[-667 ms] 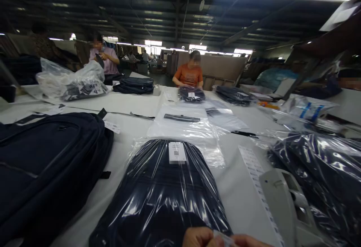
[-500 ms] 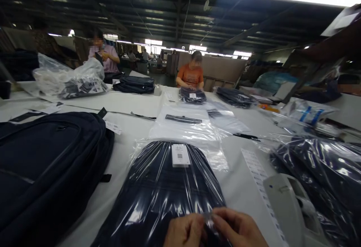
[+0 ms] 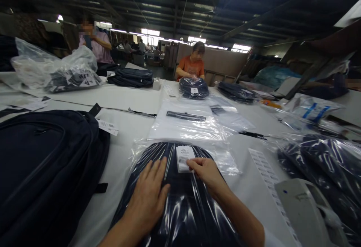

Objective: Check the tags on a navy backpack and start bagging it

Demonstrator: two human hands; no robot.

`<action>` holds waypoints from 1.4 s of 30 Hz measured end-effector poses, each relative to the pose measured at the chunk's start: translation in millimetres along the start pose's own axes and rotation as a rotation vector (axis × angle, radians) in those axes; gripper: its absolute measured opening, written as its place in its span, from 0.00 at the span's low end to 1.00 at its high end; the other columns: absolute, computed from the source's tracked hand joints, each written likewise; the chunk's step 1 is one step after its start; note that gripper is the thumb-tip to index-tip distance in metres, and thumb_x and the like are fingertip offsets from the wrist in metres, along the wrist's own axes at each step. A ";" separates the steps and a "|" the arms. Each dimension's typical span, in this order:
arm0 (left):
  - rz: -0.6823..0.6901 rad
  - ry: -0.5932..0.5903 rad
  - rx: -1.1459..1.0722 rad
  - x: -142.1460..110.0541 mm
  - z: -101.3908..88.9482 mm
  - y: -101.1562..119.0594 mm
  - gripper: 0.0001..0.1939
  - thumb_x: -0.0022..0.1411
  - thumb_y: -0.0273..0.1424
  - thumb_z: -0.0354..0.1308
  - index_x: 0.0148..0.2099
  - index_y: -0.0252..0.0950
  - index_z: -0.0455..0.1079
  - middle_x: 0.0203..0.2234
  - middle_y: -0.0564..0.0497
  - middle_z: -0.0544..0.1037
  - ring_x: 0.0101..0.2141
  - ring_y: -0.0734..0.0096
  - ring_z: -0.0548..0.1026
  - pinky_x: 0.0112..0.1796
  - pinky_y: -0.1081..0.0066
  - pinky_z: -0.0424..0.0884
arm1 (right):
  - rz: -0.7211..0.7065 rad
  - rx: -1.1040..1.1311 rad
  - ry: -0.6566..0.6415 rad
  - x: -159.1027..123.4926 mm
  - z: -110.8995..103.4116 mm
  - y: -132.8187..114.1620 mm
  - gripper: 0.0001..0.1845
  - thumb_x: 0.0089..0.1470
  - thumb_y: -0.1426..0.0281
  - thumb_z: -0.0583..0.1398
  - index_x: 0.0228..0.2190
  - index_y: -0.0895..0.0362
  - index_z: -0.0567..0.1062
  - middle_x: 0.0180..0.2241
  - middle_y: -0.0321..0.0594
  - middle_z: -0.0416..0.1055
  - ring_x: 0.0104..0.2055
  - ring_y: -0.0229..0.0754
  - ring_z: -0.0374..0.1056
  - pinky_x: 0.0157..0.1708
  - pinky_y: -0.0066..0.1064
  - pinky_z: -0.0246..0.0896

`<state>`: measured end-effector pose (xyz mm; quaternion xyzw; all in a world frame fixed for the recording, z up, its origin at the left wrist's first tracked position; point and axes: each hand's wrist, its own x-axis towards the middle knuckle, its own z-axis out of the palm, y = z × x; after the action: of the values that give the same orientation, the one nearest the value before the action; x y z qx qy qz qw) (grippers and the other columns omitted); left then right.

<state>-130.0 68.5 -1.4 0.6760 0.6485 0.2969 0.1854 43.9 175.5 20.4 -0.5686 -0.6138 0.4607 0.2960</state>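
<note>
narrow tabletop (image 3: 118, 164) gap between unwrapped backpack (image 3: 42, 171) and wrapped bag (image 3: 180, 209), grey device (image 3: 293, 202) obstructing right

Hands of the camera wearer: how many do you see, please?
2. The left hand lies spread on the plastic-wrapped bag; the right hand is at the white tag near its far end.

We had an orange-shirted person (image 3: 191, 67) ahead, and farther left a pink-shirted person (image 3: 100, 49) beyond a bulging clear sack (image 3: 36, 68).

Wearer's two grips (image 3: 148, 192) (image 3: 208, 171) — one orange shirt (image 3: 191, 66)
</note>
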 end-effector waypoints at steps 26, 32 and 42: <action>0.230 -0.510 0.265 47.8 20.0 -23.7 0.44 0.59 0.59 0.41 0.67 0.35 0.46 0.65 0.44 0.51 0.64 0.45 0.44 0.60 0.42 0.38 | -0.048 -0.760 0.034 27.8 27.5 25.7 0.14 0.51 0.66 0.60 0.19 0.60 0.76 0.23 0.48 0.75 0.29 0.47 0.72 0.29 0.31 0.57; 0.243 -0.482 0.281 44.0 22.4 -25.0 0.43 0.59 0.58 0.41 0.68 0.37 0.45 0.65 0.45 0.50 0.64 0.45 0.45 0.61 0.43 0.39 | -0.559 -1.031 -0.148 -0.3 7.9 34.5 0.22 0.61 0.61 0.53 0.52 0.59 0.69 0.52 0.52 0.70 0.55 0.53 0.64 0.54 0.46 0.55; 0.100 -0.059 0.235 23.9 2.3 -76.4 0.34 0.63 0.51 0.43 0.66 0.41 0.50 0.65 0.46 0.51 0.64 0.49 0.45 0.61 0.47 0.43 | -0.373 -0.928 -0.142 -58.9 -84.6 66.9 0.26 0.61 0.57 0.49 0.55 0.54 0.67 0.60 0.45 0.61 0.62 0.54 0.54 0.61 0.57 0.41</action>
<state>-187.6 99.3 -47.9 0.7330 0.6385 0.2076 0.1088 157.9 133.0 3.4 -0.4881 -0.8637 0.1161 0.0470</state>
